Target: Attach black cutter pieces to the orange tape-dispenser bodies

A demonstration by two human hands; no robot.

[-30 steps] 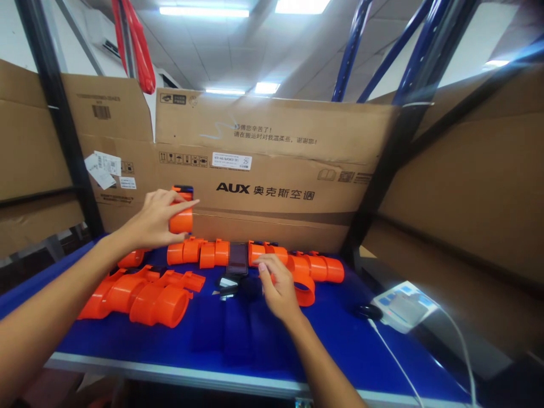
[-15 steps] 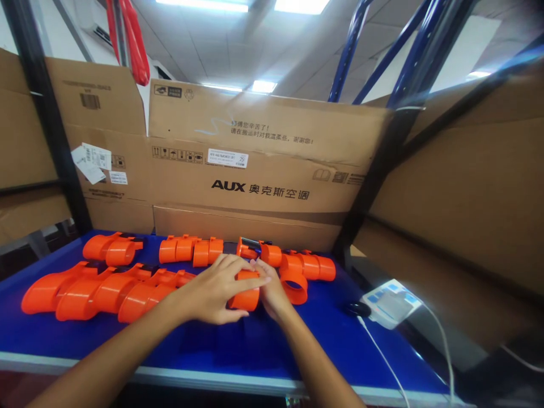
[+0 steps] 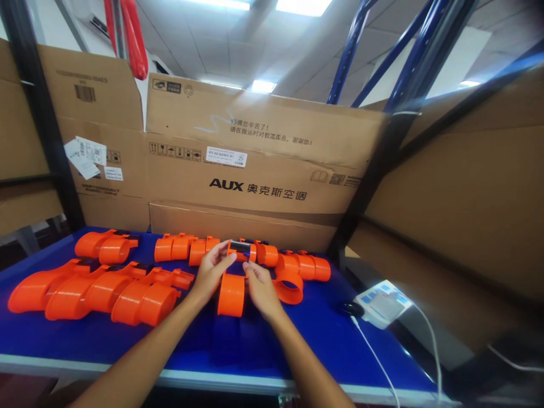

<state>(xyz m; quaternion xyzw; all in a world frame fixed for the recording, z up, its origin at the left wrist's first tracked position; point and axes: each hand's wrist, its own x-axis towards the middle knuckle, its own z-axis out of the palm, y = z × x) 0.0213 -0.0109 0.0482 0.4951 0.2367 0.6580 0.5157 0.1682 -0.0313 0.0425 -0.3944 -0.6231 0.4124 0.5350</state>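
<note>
Thumb and fingers of my left hand (image 3: 213, 269) are closed at the upper left of an orange plastic ring part (image 3: 232, 296), beside a short black cylinder (image 3: 240, 247). My right hand (image 3: 261, 288) pinches near the same part's upper right edge. The wide ring end faces me, below my fingers. Whether the black cylinder is joined to this ring part cannot be made out. Just right of my right hand lies another orange ring (image 3: 289, 288) with its opening toward me.
Rows of similar orange ring parts (image 3: 123, 294) lie on the blue tabletop (image 3: 191, 345), left and behind. A white device (image 3: 382, 303) with cables and a black object (image 3: 351, 309) sits at the right. Cardboard (image 3: 255, 158) and dark posts (image 3: 365, 181) stand behind.
My left hand has drawn back from around the ring part to its upper left end. The ring now hangs lower and more exposed, and the black cylinder shows between my hands.
</note>
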